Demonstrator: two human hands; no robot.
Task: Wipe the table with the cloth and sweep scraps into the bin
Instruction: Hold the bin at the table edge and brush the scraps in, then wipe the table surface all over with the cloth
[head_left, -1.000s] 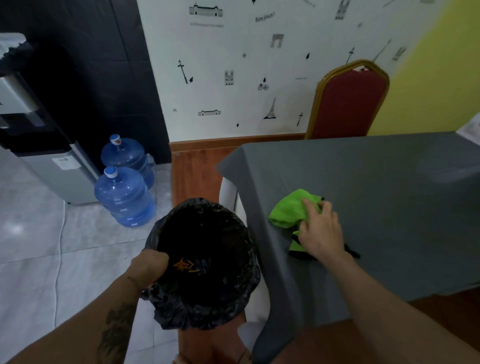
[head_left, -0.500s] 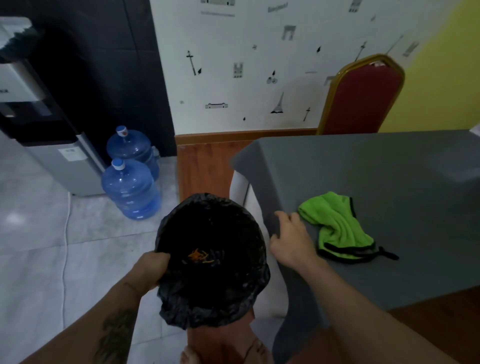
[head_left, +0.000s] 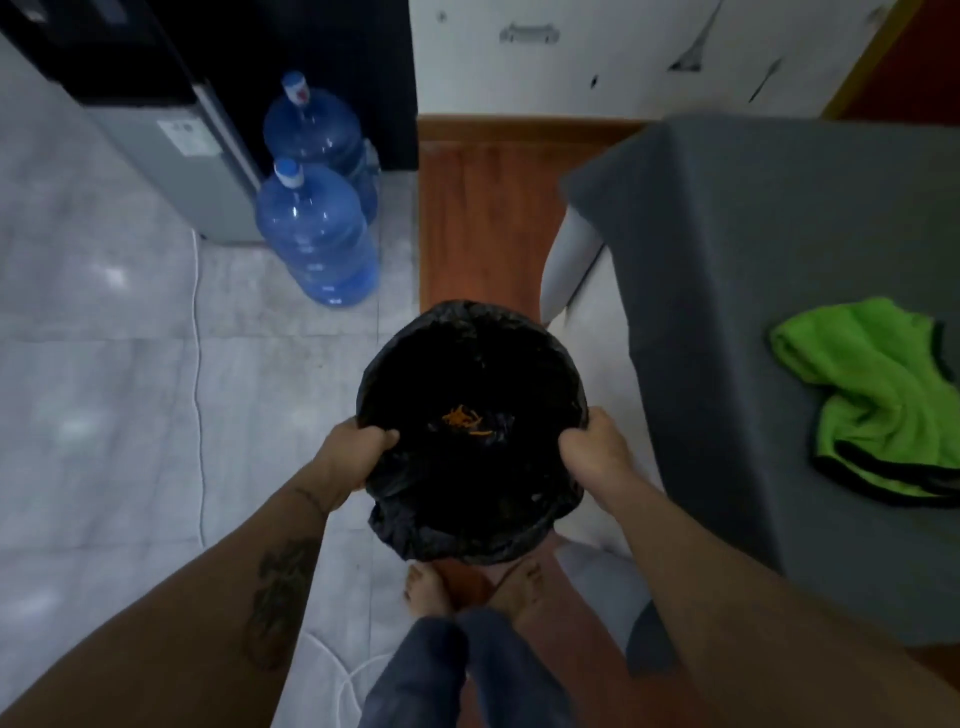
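Observation:
A round bin (head_left: 470, 358) lined with a black bag hangs in front of me, left of the table. Orange scraps (head_left: 464, 419) lie at its bottom. My left hand (head_left: 353, 449) grips the bin's left rim and my right hand (head_left: 597, 449) grips its right rim. The green cloth (head_left: 878, 395) with black trim lies crumpled on the grey tablecloth (head_left: 753, 223) at the right, with no hand on it.
Two blue water jugs (head_left: 317, 234) stand on the tiled floor beside a water dispenser (head_left: 166, 150) at the back left. A white cable (head_left: 200, 395) runs along the floor. My bare feet (head_left: 431, 587) are below the bin. A red chair (head_left: 914, 67) is at the top right.
My right hand let go of the cloth, left the table edge and took hold of the bin's right rim. The view tilted down, and the bin is now held in both hands.

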